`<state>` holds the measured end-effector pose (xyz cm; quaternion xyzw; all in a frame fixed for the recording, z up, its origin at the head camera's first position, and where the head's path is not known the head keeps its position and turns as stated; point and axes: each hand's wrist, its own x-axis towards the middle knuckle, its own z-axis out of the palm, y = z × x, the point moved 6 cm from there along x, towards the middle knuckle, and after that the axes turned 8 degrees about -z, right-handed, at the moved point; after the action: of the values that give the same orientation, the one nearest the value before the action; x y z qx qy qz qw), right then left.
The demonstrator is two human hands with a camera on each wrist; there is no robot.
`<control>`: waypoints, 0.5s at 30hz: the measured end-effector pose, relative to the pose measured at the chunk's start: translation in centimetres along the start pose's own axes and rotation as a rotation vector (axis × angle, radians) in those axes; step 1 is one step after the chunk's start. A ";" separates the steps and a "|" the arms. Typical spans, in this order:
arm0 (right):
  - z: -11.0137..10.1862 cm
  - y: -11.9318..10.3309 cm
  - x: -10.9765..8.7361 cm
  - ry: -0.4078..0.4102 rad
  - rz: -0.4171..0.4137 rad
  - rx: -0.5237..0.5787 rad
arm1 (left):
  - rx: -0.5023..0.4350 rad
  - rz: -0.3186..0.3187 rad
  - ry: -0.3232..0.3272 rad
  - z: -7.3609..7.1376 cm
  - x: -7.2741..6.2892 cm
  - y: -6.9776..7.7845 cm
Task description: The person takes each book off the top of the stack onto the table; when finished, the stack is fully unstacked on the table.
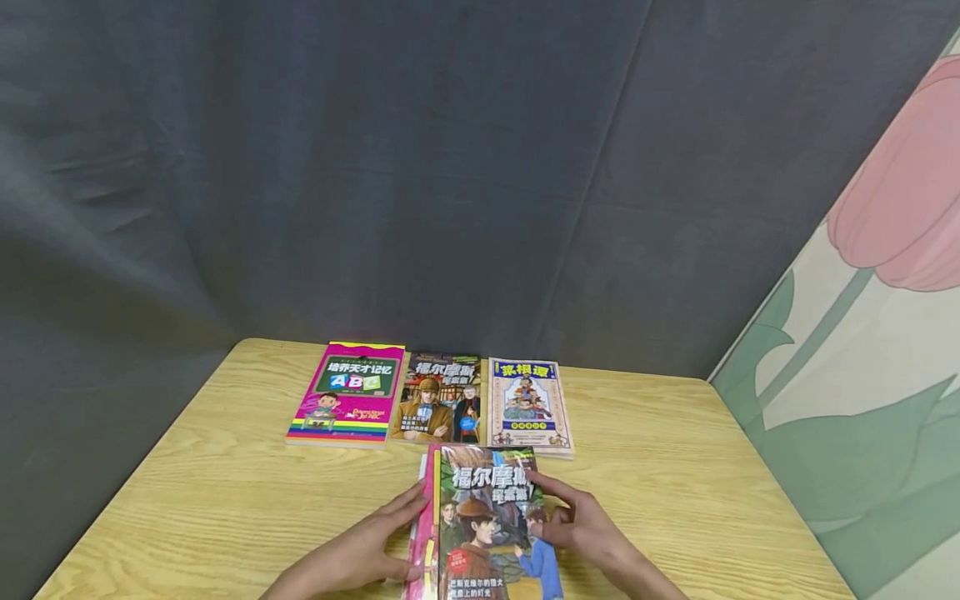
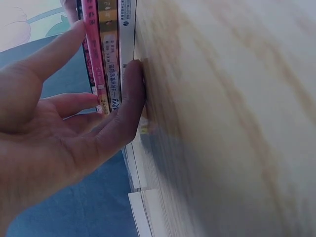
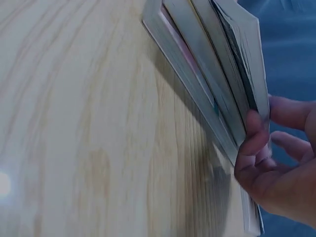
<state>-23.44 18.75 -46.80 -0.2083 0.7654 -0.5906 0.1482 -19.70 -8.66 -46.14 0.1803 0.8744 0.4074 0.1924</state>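
A stack of several books lies at the front middle of the table, with a comic-style Sherlock Holmes book [image 1: 487,521] on top. Below it, a pink book [image 1: 423,533] sticks out on the left. My left hand [image 1: 367,542] rests against the spines, its thumb apart from the fingers; in the left wrist view the lowest fingertip reaches a white spine [image 2: 127,34] close to the table. On the opposite side, my right hand [image 1: 588,529] pinches the top book's edge, with fingers [image 3: 289,111] on its cover and others curled at the page side.
Behind the stack lie three books in a row: a pink ABC book [image 1: 348,396], another Sherlock Holmes book [image 1: 438,400] and a pale book with a yellow title [image 1: 528,408]. A dark curtain [image 1: 420,167] hangs along the wooden table's [image 1: 202,492] back edge. A tulip-patterned wall [image 1: 862,375] stands right.
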 end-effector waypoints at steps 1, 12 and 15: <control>-0.2 0.0 -0.1 0.000 0.003 0.011 | -0.002 -0.002 -0.004 0.0 0.0 0.0; -2.5 -0.2 -1.0 0.004 0.028 0.136 | -0.031 -0.027 -0.015 0.1 0.1 0.0; -4.0 -0.7 -1.1 0.056 0.032 0.147 | -0.034 -0.031 -0.024 0.1 0.0 0.2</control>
<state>-24.32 22.51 -45.13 -0.1680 0.7270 -0.6484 0.1511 -19.64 -8.43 -46.07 0.1684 0.8676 0.4170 0.2124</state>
